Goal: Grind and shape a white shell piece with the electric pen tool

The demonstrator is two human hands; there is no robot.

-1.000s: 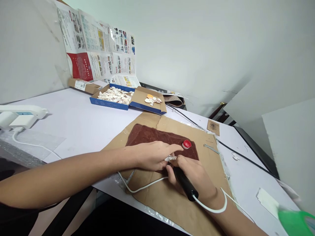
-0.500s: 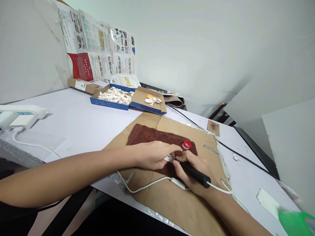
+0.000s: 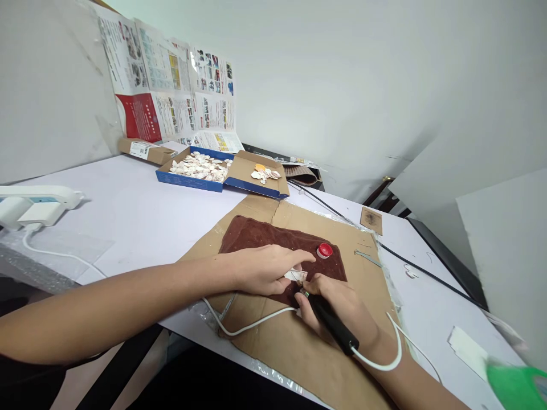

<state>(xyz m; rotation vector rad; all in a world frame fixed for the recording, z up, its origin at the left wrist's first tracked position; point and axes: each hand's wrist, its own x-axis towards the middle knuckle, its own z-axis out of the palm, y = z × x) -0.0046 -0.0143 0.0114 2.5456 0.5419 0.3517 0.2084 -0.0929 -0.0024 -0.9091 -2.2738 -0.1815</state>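
Head view: brown cloth (image 3: 260, 230) taken as landmark. It lies on a cardboard sheet (image 3: 299, 353) that covers part of the white counter (image 3: 141, 210); the layers probably serve as padding and protection.

Left hand (image 3: 265, 270) comes over the cloth from its left, digits closed on a small white piece (image 3: 296, 275) above the cloth's near half; the pinch looks meant to steady it, leaving its right end exposed. Right hand (image 3: 342, 304), by the cloth's near right corner, grips a black pen-like tool (image 3: 331, 324) toward its front, rear end sloping back to the wearer. Such a low hold suits fine control. Fingers crowd the tool's front, so I cannot tell whether its tip touches the piece. White cord (image 3: 378, 367) leaves the tool's rear and loops near-right of the cloth, seemingly slack enough not to drag.

Small red-rimmed cup (image 3: 325, 250) stands on the cloth's right part, close to both hands yet not under them. Tweezers (image 3: 367, 258) lie just right of the cloth, also handy. Beyond the cloth, to its left, a blue box (image 3: 188, 180) holds many pale shells (image 3: 203, 165); its opened lid (image 3: 243, 162) bears a small heap (image 3: 265, 174), keeping the two lots separate. Power strip (image 3: 43, 196): far left of the cloth, out of the way.
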